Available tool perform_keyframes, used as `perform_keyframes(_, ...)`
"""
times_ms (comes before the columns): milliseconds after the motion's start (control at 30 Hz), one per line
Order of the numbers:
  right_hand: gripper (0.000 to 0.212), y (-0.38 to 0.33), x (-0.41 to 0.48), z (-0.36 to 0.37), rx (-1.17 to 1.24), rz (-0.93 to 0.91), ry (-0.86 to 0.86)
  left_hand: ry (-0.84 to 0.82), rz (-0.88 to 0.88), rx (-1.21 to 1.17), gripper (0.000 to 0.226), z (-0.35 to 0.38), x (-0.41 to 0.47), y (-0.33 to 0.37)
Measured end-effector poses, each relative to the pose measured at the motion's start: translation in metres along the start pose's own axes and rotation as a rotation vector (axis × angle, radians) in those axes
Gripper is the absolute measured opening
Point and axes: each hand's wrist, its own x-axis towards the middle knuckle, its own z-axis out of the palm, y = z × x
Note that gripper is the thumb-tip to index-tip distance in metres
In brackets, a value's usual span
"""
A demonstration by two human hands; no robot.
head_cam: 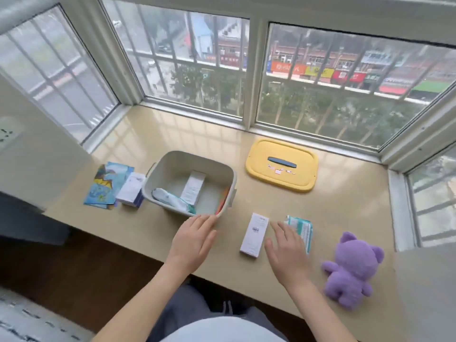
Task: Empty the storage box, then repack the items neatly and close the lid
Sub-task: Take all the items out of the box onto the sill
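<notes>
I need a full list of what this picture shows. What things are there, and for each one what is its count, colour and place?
box: 1, grey, mid-sill, open
lid: 1, yellow, right of and behind the box
inner carton: 1, white, in the box
inner pack: 1, white-teal, in the box
orange thing: 1, against the box's right wall
left carton: 1, white-purple, left of the box
cards: a few, blue, far left
near carton: 1, white, between the hands
near pack: 1, teal-white, partly under the right hand
bear: 1, purple, far right
sill: 1, beige, below the windows
left hand: flat, at the box's near rim
right hand: flat, beside the near carton
</notes>
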Motion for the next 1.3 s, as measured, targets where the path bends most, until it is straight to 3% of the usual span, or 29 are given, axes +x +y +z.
perform_keyframes(233, 0.053, -0.076, 0.034, 0.056, 0.039, 0.015, -0.019, -0.068, -0.114, 0.023, 0.045, -0.021, 0.007, -0.114)
perform_keyframes(367, 0.053, -0.135, 0.058, 0.088, -0.043, 0.039, -0.075, -0.157, -0.029, 0.061, 0.045, -0.040, 0.025, -0.187)
perform_keyframes(600, 0.053, -0.220, 0.096, 0.133, 0.002, 0.103, -0.100, -0.169, 0.202, 0.076, 0.043, -0.082, 0.065, -0.271)
perform_keyframes(800, 0.049, -0.238, 0.124, 0.169, 0.096, 0.124, -0.169, -0.253, 0.134, 0.016, 0.048, -0.067, 0.084, -0.307)
perform_keyframes(967, 0.054, -0.223, 0.161, 0.217, 0.238, 0.130, -0.337, -0.252, 0.117, -0.009, 0.048, -0.033, 0.099, -0.327)
perform_keyframes(1300, 0.068, -0.203, 0.215, 0.308, 0.199, 0.019, -0.829, -0.176, 0.059, -0.084, 0.048, 0.014, 0.115, -0.349)
